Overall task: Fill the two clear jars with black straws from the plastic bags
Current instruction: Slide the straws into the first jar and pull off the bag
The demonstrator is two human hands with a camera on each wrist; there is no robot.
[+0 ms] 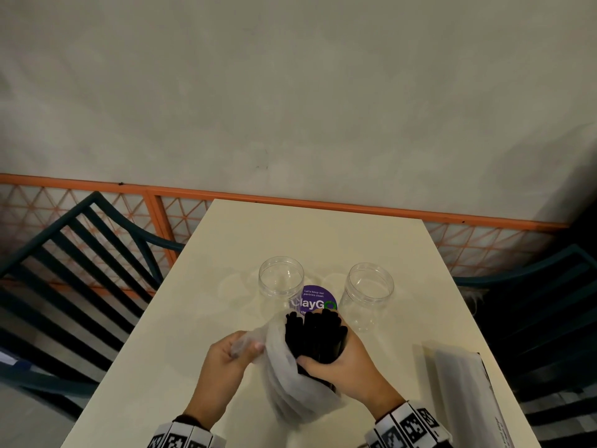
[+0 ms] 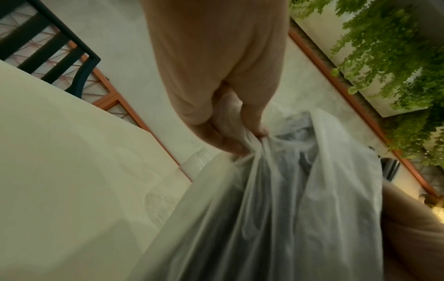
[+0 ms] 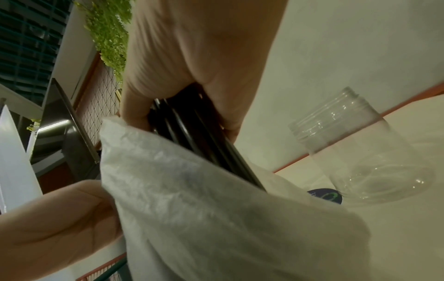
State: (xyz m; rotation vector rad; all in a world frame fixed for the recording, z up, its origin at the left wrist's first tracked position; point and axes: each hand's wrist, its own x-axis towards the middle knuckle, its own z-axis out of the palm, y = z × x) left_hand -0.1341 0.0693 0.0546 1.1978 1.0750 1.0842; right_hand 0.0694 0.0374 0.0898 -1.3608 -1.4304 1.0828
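Before the jars, right hand [image 1: 347,360] clasps black straws [image 1: 315,337]; left hand [image 1: 226,360] pinches plastic bag [image 1: 284,367].

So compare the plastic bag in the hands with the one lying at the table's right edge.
The translucent white plastic bag in the hands is open, crumpled, black straws sticking out; the bag at the table edge lies flat, untouched. The left hand pinches the first; nothing holds the second. Both are whitish plastic.
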